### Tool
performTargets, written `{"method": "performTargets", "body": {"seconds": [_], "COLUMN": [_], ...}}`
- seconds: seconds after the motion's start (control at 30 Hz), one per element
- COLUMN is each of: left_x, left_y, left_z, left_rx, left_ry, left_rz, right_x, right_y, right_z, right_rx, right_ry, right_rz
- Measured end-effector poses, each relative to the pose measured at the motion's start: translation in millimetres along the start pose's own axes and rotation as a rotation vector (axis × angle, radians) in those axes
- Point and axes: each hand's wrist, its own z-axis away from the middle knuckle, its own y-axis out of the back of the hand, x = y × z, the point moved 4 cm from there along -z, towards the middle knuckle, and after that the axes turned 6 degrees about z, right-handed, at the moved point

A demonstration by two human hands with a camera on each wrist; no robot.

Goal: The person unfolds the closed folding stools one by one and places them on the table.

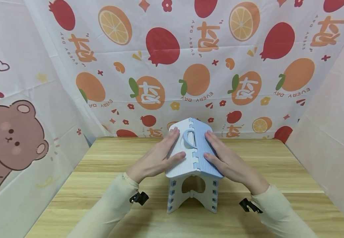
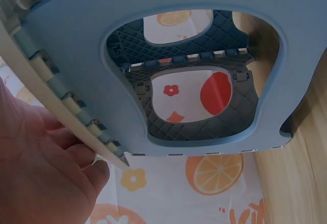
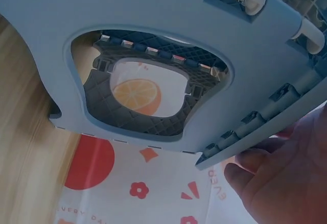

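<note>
A folding step stool (image 1: 206,167) stands on the table with its top half-folded into a roof shape, one half white, the other light blue. A blue carry handle (image 1: 185,138) sticks up by the centre hinge. My left hand (image 1: 155,158) rests with extended fingers and thumb on the white half. Against the blue half lies my right hand (image 1: 235,162), its fingers likewise extended. Both wrist views show the stool's leg panels, the blue side panel (image 2: 127,9) with a large cutout and the matching panel (image 3: 163,1) opposite. Part of each half is hidden under the hands.
The wood-grain table (image 1: 112,165) runs back to a fruit-print cloth (image 1: 187,66). Another cloth with a bear print (image 1: 14,138) hangs on the left, and a pale one (image 1: 332,115) on the right. A black clip-like device (image 1: 139,198) sits at each wrist.
</note>
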Motion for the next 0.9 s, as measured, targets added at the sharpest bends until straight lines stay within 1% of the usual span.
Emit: {"method": "performTargets", "body": {"seconds": [0.13, 0.27, 0.9], "left_x": [-1.1, -2.0, -3.3], "left_y": [-3.7, -5.4, -6.9], "left_z": [-1.6, -2.2, -5.7], "left_rx": [-0.024, -0.032, -0.042], "left_ry": [0.000, -0.005, -0.019], "left_rz": [-0.025, -0.042, -0.052], "right_x": [0.3, 1.4, 3.9], "right_y": [-3.5, -5.6, -5.4], "right_z": [-4.4, -5.1, -4.8], "right_rx": [-0.047, -0.076, -0.095], "right_ry": [-0.004, -0.015, -0.024], "right_rz": [-0.013, -0.039, -0.011]}}
